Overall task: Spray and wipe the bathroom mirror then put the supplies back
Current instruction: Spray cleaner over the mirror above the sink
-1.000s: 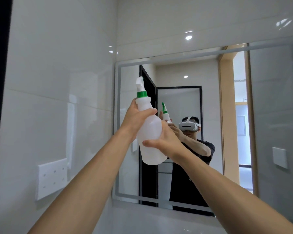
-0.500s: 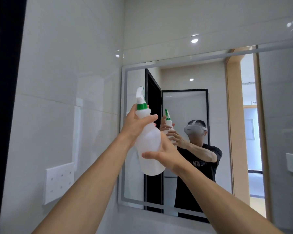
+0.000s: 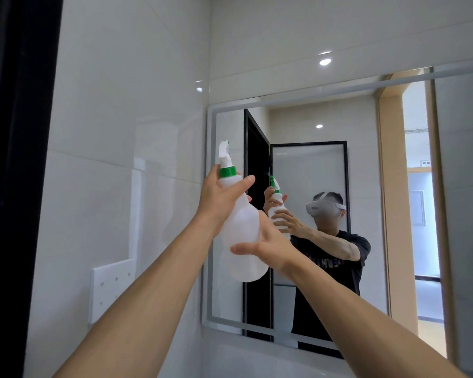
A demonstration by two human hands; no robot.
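Note:
I hold a white translucent spray bottle with a green collar and a white trigger head up in front of the left part of the bathroom mirror. My left hand grips its neck just under the collar, thumb across the shoulder. My right hand wraps the lower body from the right side. The nozzle points away from me toward the mirror's left edge. The bottle tilts slightly, head to the left. No cloth is in view. The mirror reflects a person holding the bottle.
A white tiled wall stands on the left with a white socket plate low on it. A dark door edge runs down the far left. A white ledge lies below the mirror.
The view has shifted so the mirror and bottle sit further right and lower in frame. Both hands kept their grip; the bottle has tilted a little more.

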